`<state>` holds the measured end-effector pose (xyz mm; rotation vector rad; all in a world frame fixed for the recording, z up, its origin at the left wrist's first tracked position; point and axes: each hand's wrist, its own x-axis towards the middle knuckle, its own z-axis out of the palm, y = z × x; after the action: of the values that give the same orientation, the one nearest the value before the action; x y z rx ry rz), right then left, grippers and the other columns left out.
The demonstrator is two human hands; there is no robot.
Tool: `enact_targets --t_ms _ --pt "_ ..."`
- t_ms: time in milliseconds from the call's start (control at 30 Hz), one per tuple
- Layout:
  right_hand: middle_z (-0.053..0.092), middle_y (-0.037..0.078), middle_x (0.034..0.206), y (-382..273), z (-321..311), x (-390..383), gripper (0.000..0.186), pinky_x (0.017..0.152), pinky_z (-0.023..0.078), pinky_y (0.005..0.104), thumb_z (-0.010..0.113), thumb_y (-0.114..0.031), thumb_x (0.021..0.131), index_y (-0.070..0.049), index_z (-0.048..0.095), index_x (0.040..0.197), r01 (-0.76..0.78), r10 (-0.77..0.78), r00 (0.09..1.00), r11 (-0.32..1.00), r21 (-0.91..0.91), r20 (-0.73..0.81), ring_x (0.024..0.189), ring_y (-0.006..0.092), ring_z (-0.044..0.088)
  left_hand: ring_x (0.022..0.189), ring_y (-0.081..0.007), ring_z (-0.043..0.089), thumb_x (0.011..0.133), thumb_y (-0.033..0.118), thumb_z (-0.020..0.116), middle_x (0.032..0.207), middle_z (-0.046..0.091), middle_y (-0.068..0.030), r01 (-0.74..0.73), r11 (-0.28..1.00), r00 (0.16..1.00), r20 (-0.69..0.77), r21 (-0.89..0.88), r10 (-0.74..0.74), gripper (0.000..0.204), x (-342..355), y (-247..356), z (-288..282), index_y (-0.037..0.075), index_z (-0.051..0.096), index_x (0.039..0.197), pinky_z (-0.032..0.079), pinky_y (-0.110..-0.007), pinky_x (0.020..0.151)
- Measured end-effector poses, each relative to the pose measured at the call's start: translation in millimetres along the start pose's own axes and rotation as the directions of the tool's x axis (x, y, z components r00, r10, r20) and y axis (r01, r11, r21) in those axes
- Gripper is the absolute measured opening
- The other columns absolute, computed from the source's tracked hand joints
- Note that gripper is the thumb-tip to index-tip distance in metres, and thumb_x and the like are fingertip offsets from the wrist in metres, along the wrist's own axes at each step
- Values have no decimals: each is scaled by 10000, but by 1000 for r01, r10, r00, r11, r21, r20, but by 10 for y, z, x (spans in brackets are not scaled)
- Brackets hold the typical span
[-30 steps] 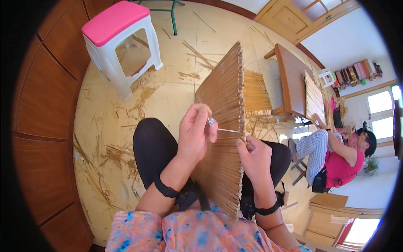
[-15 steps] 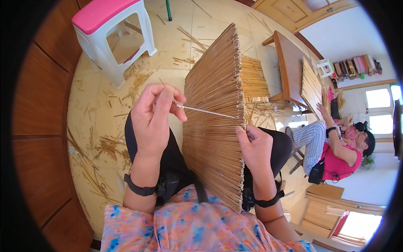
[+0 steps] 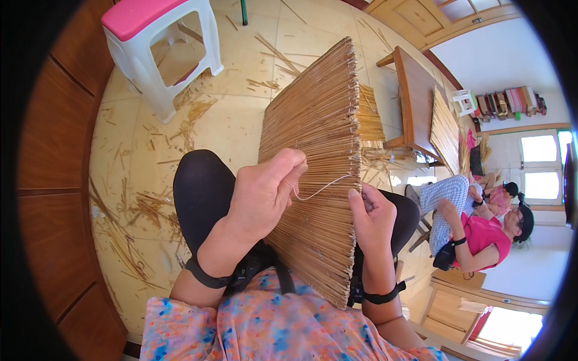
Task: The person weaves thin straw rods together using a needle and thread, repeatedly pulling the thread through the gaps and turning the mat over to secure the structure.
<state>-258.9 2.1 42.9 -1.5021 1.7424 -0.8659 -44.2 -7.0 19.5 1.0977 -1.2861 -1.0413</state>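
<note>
A stiff panel of tightly packed straw stalks (image 3: 313,114) stands on edge between my knees, its cut ends forming a ridge on the right. My right hand (image 3: 374,218) is closed on that ridge, thumb on the near face. Over the panel's left face, my left hand (image 3: 265,191) pinches, fingertips pressed together. From these fingertips a thin white thread (image 3: 322,189) sags in a curve to the ridge, just above my right thumb. Whatever else the left fingers hold is hidden behind them.
A white stool with a pink seat (image 3: 135,21) stands at upper left. Straw scraps (image 3: 150,207) litter the tiled floor. Another straw panel (image 3: 370,117) lies behind mine. To the right are a wooden table (image 3: 415,102) and a seated person in pink (image 3: 481,240), with another person beyond.
My left hand has come down and right, toward the panel. The thread, taut before, now hangs slack and shorter. A thin needle-like tip is no longer visible. The person in pink has lowered an arm.
</note>
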Motion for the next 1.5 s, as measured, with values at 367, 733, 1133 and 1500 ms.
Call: enact_targets --t_ms 367,733,1133,1500 --pt "723 65 830 8 -59 13 252 634 503 222 652 -33 927 53 687 1162 -35 35 999 998 -60 10 715 42 617 580 -149 630 1088 188 425 877 679 -169 -248 761 908 -418 -600 -33 179 229 -56 -321 26 494 1057 534 -262 571" --pt "670 -14 915 62 -66 10 275 661 445 159 622 9 952 76 656 1217 -53 53 999 999 5 -4 758 -1 553 724 -327 674 870 58 646 830 650 -117 -265 910 938 304 320 167 296 170 -215 159 88 668 1164 557 -402 634" --pt "657 9 828 291 -68 51 334 582 446 185 713 -3 873 19 687 1205 32 -31 999 1000 1 -38 670 26 556 628 -245 646 803 128 656 709 560 -39 -408 757 895 389 510 220 209 288 -262 257 129 709 1005 518 -373 530" --pt "629 -1 814 285 -62 47 354 569 419 177 714 5 871 14 681 1224 4 -1 1000 997 83 -30 653 17 522 627 -237 643 778 115 654 708 546 -39 -448 747 881 383 492 276 224 317 -240 279 102 712 994 514 -362 526"
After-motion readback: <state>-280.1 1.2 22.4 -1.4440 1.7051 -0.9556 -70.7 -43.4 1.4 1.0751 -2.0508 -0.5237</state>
